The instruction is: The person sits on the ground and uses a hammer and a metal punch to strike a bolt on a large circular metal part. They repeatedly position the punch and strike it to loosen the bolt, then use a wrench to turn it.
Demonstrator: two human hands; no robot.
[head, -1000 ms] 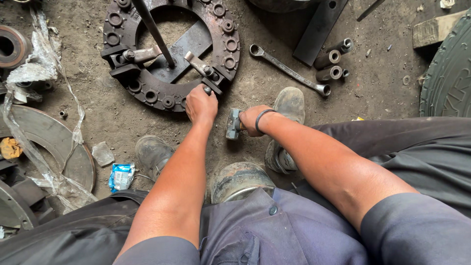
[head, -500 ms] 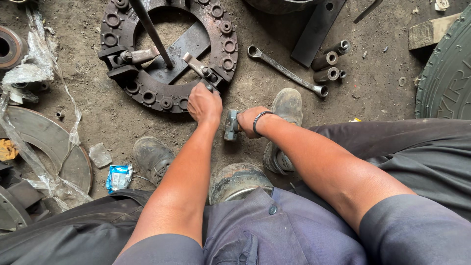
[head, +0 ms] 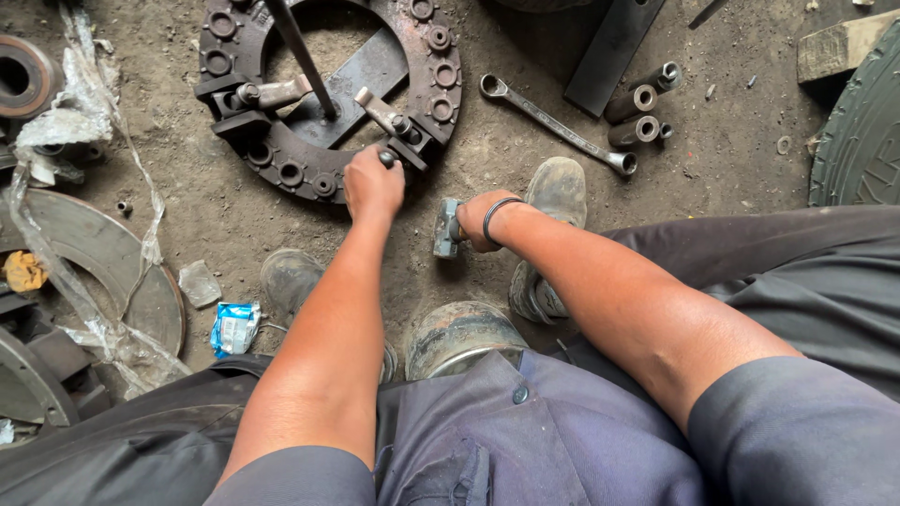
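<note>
- On the dirt floor [head: 234, 225] ahead: rusty metal ring [head: 441, 80] with bolt holes.
- Left hand [head: 373, 186] fisted around a small pin [head: 385, 157] at the ring's near rim, beside a lever [head: 384, 114].
- Right hand [head: 480, 221] wrapped tight on a hammer [head: 444, 228], head just above the floor, near my shoe [head: 553, 192].
- I see a wrench [head: 553, 125] lying right of the ring, apart from both hands.

The hammer [head: 446, 228] handle is hidden inside the closed right hand [head: 478, 221]; only its head is seen. A small dark part is mostly covered by the left hand [head: 372, 183]. The round clutch plate [head: 441, 70] is cut off by the top edge, as is the ribbed tyre [head: 862, 141] at the right edge.
</note>
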